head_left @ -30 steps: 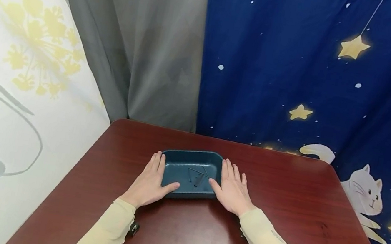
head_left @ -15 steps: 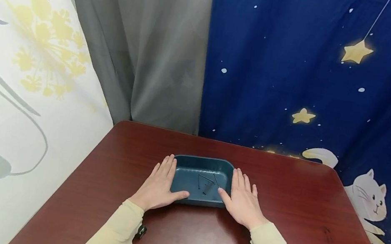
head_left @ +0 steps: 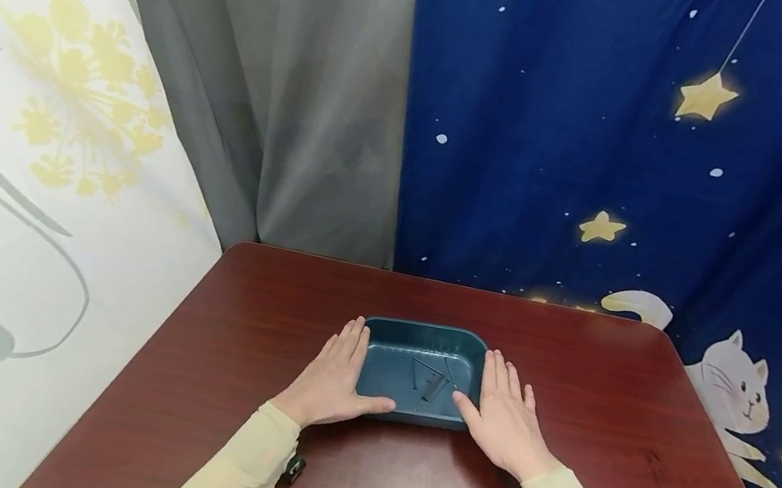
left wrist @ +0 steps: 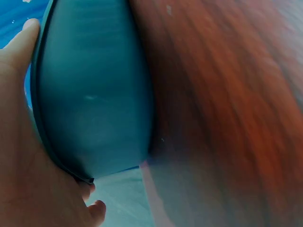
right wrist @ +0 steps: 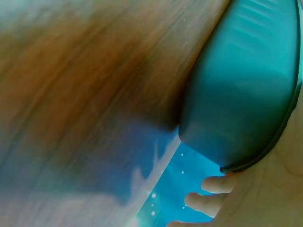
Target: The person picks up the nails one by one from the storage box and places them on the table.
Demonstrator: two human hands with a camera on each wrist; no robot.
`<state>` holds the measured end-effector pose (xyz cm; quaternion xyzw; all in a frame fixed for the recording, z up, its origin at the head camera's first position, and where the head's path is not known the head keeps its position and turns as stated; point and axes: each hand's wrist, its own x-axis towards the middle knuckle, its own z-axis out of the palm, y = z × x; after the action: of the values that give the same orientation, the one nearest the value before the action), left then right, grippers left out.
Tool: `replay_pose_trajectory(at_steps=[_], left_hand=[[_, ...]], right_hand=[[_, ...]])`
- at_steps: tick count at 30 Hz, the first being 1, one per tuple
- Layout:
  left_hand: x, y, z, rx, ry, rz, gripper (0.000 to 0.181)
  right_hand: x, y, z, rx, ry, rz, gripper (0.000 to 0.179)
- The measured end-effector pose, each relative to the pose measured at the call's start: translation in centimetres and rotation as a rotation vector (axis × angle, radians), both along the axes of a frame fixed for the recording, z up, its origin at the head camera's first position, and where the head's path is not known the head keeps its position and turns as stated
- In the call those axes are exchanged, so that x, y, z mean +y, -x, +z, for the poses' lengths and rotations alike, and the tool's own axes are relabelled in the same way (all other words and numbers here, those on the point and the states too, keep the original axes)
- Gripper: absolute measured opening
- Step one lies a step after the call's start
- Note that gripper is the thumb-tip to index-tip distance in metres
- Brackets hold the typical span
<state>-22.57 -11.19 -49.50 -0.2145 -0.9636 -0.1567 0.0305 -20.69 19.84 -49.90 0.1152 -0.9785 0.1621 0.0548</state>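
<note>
Between my two hands on the table sits a dark teal rectangular tray with rounded corners. A few thin dark rods and a small dark ridged piece lie on its floor, right of the middle; their kind is too small to tell. My left hand rests along the tray's left end, fingers straight and thumb over the front rim. The right hand lies likewise at the right end. Both wrist views show the tray's outer wall close up, with straight fingers past its far corner.
The dark red wooden table extends around the tray on all sides. A grey curtain and a blue starry curtain hang behind its far edge. A white patterned cloth borders the left side.
The tray and both hands have shifted right and a little toward me, and the tray now lies squarer to the table. The things inside it keep their arrangement.
</note>
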Motion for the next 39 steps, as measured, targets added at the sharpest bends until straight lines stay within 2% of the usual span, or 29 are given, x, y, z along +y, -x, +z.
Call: replay_pose_trajectory(at_steps=[5, 11, 14, 18, 20, 23, 28, 34, 39], left_hand=[[0.6, 0.0, 0.3, -0.033, 0.001, -0.011, 0.134], [0.8, 0.2, 0.9, -0.031, 0.009, -0.028, 0.134], [0.8, 0.4, 1.3, -0.039, 0.017, -0.034, 0.134], [0.7, 0.6, 1.5, -0.047, 0.042, -0.025, 0.135], [0.8, 0.7, 1.5, -0.046, 0.048, -0.022, 0.135], [1.1, 0.6, 1.5, -0.056, 0.053, -0.03, 0.135], [1.7, 0.5, 1.7, -0.078, 0.062, -0.06, 0.133], [1.4, 0.6, 1.9, -0.073, 0.102, -0.051, 0.13], [1.2, 1.0, 1.8, -0.075, 0.085, -0.054, 0.134]], right_hand=[[0.4, -0.3, 0.2, 0.015, -0.03, 0.005, 0.096], [0.6, 0.1, 1.3, 0.035, -0.059, 0.065, 0.097], [0.5, 0.8, 2.2, 0.068, -0.089, 0.154, 0.089], [-0.3, 2.1, 3.5, 0.096, -0.144, 0.343, 0.072], [-0.8, 2.7, 3.9, 0.07, -0.169, 0.419, 0.069], [-1.4, 3.4, 3.8, -0.013, -0.202, 0.472, 0.068], [-2.0, 4.1, 2.9, -0.088, -0.239, 0.477, 0.068], [-2.8, 4.8, 1.9, -0.05, -0.178, 0.479, 0.053], [-2.7, 5.3, 1.8, -0.031, -0.102, 0.451, 0.032]])
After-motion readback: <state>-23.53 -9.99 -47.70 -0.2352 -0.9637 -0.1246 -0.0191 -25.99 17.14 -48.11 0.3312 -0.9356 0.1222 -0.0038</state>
